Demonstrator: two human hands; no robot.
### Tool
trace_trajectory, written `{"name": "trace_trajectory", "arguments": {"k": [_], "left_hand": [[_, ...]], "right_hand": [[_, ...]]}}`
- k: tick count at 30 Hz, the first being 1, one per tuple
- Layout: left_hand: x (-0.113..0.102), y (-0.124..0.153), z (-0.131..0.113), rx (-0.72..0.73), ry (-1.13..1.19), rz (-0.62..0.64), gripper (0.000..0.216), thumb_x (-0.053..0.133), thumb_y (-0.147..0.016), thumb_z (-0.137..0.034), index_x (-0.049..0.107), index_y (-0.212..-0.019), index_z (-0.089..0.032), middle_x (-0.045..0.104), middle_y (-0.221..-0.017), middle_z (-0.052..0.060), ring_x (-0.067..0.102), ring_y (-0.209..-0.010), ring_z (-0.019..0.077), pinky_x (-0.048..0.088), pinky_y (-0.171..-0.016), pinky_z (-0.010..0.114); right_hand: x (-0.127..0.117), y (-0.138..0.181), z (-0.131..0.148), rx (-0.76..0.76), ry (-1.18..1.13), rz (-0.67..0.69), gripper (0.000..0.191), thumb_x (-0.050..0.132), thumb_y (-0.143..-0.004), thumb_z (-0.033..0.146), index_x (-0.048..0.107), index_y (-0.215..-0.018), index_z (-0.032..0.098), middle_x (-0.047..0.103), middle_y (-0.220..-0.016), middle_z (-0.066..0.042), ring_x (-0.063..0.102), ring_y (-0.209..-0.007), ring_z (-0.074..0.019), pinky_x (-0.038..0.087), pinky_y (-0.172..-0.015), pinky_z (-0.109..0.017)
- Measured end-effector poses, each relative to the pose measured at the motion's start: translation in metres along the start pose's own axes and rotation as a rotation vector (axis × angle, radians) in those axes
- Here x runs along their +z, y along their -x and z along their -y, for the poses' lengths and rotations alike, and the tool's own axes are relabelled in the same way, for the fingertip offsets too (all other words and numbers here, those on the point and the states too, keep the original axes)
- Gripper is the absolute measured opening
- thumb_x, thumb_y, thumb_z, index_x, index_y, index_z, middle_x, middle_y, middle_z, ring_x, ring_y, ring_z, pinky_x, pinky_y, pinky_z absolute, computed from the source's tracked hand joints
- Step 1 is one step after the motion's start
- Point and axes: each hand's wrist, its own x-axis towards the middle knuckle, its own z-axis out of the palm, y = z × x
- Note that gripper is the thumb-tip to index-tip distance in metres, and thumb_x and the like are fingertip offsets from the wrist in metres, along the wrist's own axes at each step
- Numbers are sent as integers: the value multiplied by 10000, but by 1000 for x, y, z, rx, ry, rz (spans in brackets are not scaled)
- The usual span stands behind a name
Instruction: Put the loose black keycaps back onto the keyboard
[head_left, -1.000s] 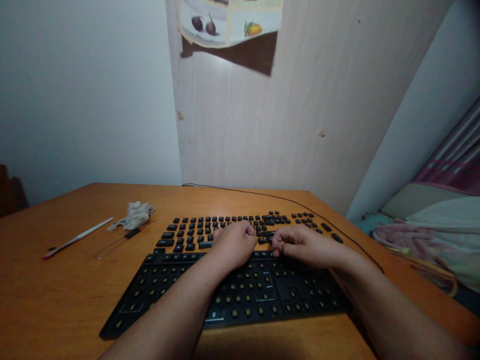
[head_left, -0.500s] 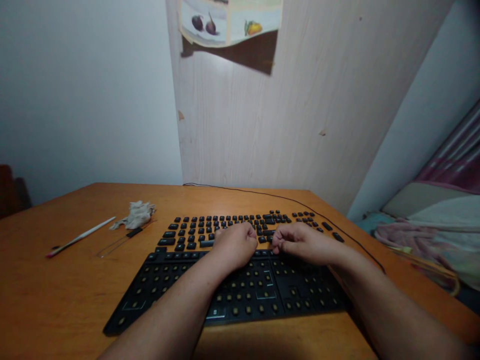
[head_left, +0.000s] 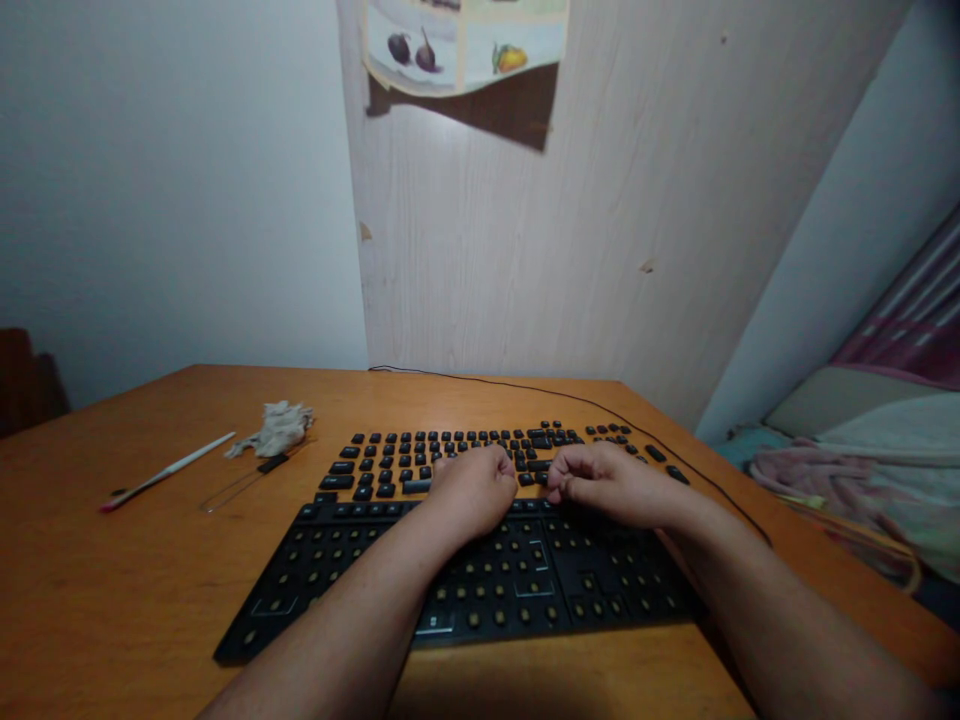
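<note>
A black keyboard [head_left: 499, 612] lies on the wooden desk under my forearms, most of its key stems bare. Along its far edge, a row of keycaps is in place. Beyond it, loose black keycaps [head_left: 336, 482] are spread in rows on the desk. My left hand [head_left: 474, 492] is closed over the keyboard's far edge near its middle, fingers curled away from view. Just to its right, my right hand [head_left: 611, 487] is also closed, with thumb and fingers bent together above the far edge. Whatever either hand holds, if anything, is hidden.
At the left lie a thin white brush-like stick [head_left: 171, 470], a crumpled pale cloth [head_left: 277, 430] and a wire keycap puller [head_left: 272, 464] with a black handle. A black cable [head_left: 517, 385] runs along the desk's back and right side. A wall [head_left: 480, 270] rises behind.
The view has shifted very slightly, so the items at left appear a little further right. Both hands keep nearly the same pose and place.
</note>
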Motion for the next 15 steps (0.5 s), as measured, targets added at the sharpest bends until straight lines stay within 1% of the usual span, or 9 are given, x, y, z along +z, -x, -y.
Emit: {"name": "trace_trajectory", "arguments": {"k": [8,10,12,15], "left_hand": [[1,0,1,8,5,-12,188,466,-826,-273,653,-827,-262,728,-888,12,648,-877,230,438,-857,380],[1,0,1,14,0,-20,196,459,-836,-287,653,-824,-263,728,-874,11,650,-877,236,436,-860,392],[1,1,1,25,-14,-30,200,455,-842,-296,650,-824,-260,727,-869,14,651,-880,245,434,-858,403],[1,2,1,59,-39,-41,199,452,-844,-287,648,-827,-255,726,-868,17,648,-879,250,430,-859,411]], "right_hand": [[-1,0,-2,8,-22,22,105,543,-826,169,643,-860,176,718,-848,-24,637,-794,-156,472,-732,-272],[-2,-1,-4,30,-62,1,87,559,-818,188,641,-842,172,716,-833,-27,637,-782,-154,473,-723,-270],[-4,-1,-6,73,-151,-80,80,577,-813,226,632,-833,171,716,-818,-33,643,-768,-155,479,-704,-267],[-10,-1,-11,143,-262,-289,106,587,-802,271,615,-849,181,722,-810,-35,652,-739,-156,484,-670,-261]]}}
